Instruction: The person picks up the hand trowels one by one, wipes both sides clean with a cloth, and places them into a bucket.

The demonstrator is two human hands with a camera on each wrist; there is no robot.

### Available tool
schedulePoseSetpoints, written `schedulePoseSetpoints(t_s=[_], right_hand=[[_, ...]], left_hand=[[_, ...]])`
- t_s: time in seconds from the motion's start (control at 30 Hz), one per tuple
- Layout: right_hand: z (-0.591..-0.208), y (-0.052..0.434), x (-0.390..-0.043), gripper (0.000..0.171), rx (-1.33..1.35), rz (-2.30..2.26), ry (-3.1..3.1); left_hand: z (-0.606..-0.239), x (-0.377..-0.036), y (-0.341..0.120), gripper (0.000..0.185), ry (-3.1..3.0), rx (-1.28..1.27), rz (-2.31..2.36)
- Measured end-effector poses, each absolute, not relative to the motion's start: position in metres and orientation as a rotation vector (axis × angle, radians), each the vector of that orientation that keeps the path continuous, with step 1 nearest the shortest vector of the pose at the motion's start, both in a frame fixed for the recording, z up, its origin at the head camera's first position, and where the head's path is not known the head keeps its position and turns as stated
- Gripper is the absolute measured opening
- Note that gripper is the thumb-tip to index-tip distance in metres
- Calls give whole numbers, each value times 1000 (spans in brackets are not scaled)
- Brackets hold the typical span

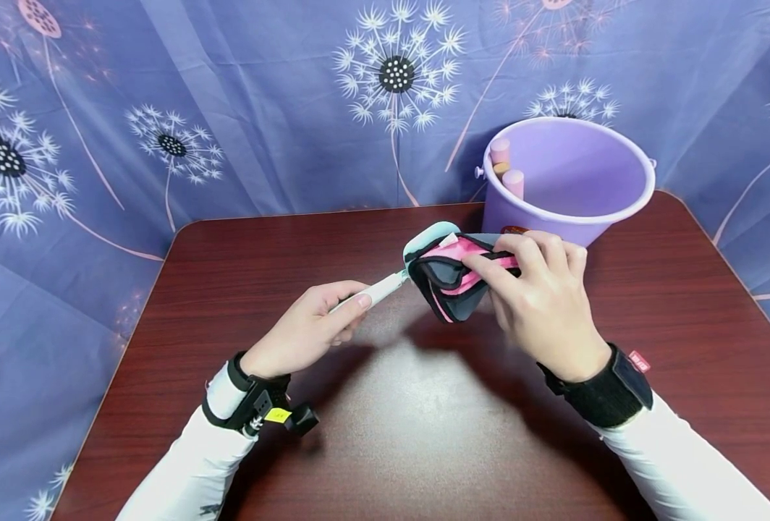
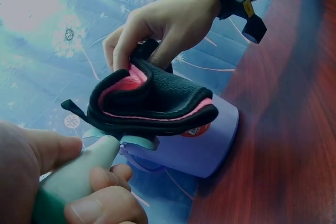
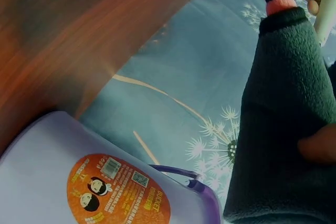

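My left hand [image 1: 313,318] grips the white handle [image 1: 385,287] of a tool with a pale teal head [image 1: 432,235]. Most of that head is covered by a cloth, so its kind cannot be told. A green end of the handle [image 2: 50,205] shows in the left wrist view. Folded over the head is a dark grey and pink cloth [image 1: 466,307] with black edging. My right hand [image 1: 544,304] pinches this cloth from the right, above the table. The cloth's fuzzy grey side [image 3: 283,114] fills the right of the right wrist view.
A purple bucket [image 1: 538,226] stands at the back right of the dark red table [image 1: 261,463], close behind my right hand. Pink-ended sticks or handles [image 1: 514,184] lean inside it. A dandelion-patterned curtain [image 1: 261,108] hangs along the table's back edge.
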State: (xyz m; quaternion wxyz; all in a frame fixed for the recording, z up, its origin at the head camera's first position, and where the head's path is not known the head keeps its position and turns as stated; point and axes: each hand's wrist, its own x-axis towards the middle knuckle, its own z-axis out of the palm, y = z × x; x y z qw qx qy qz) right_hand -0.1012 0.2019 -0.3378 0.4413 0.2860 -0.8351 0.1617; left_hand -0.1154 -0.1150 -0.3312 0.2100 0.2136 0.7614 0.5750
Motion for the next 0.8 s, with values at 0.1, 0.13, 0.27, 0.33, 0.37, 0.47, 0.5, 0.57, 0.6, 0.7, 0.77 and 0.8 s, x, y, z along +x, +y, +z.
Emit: schedulePoseSetpoints(t_s=[0.1,0.13,0.27,0.33,0.37,0.47,0.5,0.57,0.6,0.7,0.77,0.8], right_hand=[[-338,205,-102,38,661,439,-2101],[-338,206,-102,39,646,450,-2107],[-338,209,-103,41,597,485,-2132],[-338,210,-104,41,574,486,-2150],[-338,210,-104,41,563,487,-2159],[-338,212,-105,40,533,493,-2184],[-338,213,-105,40,523,496,-2192],[-338,213,-105,40,508,504,-2203],[-338,214,-105,39,501,508,-2208],[-337,214,-105,39,482,523,-2214],[-338,214,-105,39,471,534,-2215],[-338,214,-105,39,467,539,-2216]], left_hand=[[-331,-115,-115,23,2115,601,1600],[-331,-115,-115,24,2118,604,1599],[-331,-116,-116,23,2121,608,1602],[-331,-116,-116,23,2115,608,1612],[-331,-116,-115,23,2111,611,1619],[-331,-115,-115,22,2101,617,1645],[-331,-115,-115,22,2096,621,1654],[-330,-115,-116,22,2096,626,1664],[-330,-115,-116,22,2096,625,1668],[-330,-115,-116,21,2104,629,1671],[-329,-115,-116,22,2115,631,1670],[-329,-115,-116,22,2120,632,1670]])
